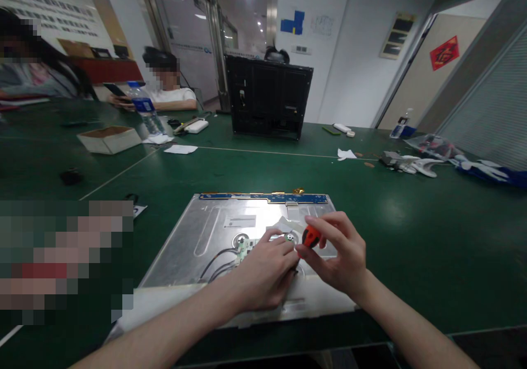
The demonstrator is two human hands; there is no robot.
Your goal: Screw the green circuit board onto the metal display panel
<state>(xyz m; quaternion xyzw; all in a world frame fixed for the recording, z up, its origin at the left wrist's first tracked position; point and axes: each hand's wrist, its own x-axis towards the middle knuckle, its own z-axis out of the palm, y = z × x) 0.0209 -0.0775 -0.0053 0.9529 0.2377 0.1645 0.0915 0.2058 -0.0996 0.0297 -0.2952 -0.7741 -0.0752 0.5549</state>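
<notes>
A flat display panel lies back side up in front of me, its silver metal sheet showing. A blue circuit strip runs along its far edge. On the panel is a small green circuit board with black cables, partly hidden under my left hand. The fingers of that hand are bent over the board, and what they grip is hidden. My right hand is closed on the red and black handle of a screwdriver, tilted just right of the left fingers. Its shaft and tip are hidden.
A black monitor housing stands upright across the green table. To the left are an open box and a water bottle. Gloves lie at the right. Two people sit at the far left; another is behind the housing.
</notes>
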